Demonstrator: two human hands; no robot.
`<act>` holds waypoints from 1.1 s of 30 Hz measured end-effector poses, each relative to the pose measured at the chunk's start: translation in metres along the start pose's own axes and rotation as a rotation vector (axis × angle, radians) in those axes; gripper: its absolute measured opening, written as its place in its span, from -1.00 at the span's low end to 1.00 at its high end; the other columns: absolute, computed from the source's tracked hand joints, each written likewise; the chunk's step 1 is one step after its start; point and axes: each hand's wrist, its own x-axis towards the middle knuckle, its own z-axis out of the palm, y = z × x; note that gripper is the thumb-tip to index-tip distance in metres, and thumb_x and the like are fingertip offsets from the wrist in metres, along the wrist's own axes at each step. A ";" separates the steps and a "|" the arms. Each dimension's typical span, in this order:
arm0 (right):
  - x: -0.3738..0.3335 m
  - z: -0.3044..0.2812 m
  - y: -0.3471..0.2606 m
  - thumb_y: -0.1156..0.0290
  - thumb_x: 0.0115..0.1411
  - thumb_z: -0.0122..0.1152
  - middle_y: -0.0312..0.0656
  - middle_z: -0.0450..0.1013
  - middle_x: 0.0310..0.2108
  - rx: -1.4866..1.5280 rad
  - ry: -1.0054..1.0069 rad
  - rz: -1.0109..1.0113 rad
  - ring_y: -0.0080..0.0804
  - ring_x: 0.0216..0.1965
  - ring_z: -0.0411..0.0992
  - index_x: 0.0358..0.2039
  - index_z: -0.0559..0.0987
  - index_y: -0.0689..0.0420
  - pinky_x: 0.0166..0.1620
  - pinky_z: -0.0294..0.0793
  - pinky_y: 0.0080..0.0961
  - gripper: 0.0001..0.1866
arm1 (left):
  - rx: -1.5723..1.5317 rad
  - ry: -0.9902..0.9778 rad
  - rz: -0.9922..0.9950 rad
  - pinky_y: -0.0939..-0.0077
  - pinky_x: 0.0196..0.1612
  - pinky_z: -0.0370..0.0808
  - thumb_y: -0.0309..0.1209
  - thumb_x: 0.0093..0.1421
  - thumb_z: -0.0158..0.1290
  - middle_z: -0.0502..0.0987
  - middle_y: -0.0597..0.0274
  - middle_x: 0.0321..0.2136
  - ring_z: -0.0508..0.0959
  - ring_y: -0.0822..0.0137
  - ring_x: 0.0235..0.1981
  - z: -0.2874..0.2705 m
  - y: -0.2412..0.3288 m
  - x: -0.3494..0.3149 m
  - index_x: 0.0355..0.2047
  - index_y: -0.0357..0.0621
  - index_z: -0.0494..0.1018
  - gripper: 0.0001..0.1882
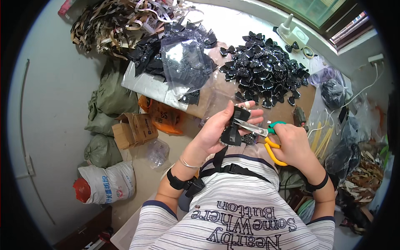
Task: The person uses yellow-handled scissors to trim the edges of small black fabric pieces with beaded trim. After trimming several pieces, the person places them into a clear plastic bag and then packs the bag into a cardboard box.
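Observation:
In front of my body, my left hand [216, 129] holds a black bow [230, 136], its thumb pressed on the upper loop. My right hand [295, 143] grips scissors [255, 128] with one green and one yellow handle. Their blades point left and the tips lie against the middle of the bow. Whether they touch a thread there is too small to tell. Another dark beaded bow [249, 138] shows just below my left fingers. Beyond my hands, a large pile of black bows with shiny beads [266, 66] covers the table.
Left of the pile, a clear plastic sheet [185, 64] lies over black fabric pieces. Tangled ribbons [116, 25] heap at the far left. A white glue bottle [285, 29] stands by the window. Sacks [110, 183] and a cardboard box [135, 131] sit on the floor at left.

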 end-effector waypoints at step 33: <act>-0.014 -0.029 0.029 0.32 0.16 0.19 -0.19 0.39 -0.63 0.805 -0.669 0.194 -0.50 -0.59 0.27 -0.40 0.50 0.27 -0.44 0.33 -0.48 -0.76 | 0.114 -0.022 -0.039 0.26 0.17 0.38 0.06 0.36 -0.49 0.29 -0.18 0.14 0.37 0.08 0.15 0.019 -0.004 0.025 0.28 -0.28 0.00 -0.29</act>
